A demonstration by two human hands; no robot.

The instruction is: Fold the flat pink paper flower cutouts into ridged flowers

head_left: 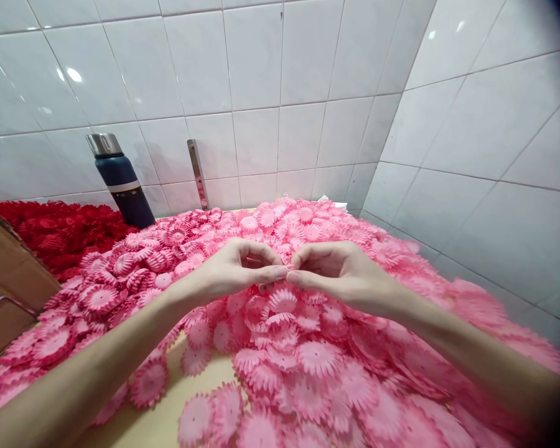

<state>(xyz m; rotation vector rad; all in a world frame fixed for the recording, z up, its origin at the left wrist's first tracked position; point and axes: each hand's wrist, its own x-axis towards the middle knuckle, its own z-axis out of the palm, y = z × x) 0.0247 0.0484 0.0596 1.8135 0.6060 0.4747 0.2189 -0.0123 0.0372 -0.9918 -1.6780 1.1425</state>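
Note:
My left hand [247, 266] and my right hand [333, 269] meet over a big heap of pink flower-shaped petal pieces [317, 359]. Thumb and forefinger are pinched together on each hand, and the fingertips of the two hands touch or nearly touch. Whatever lies between them is too small to make out. Just below the fingertips sits a small stack of ruffled pink petal pieces [281, 303]. Each piece is round with a toothed edge, and some show a small dark dot in the middle.
A dark blue bottle [126, 186] with a steel cap stands at the back left, beside a red petal heap [60, 233]. A metal strip [197, 174] leans on the tiled wall [256, 56]. A cardboard box [9, 280] stands at left. Yellowish tabletop [168, 398] shows in front.

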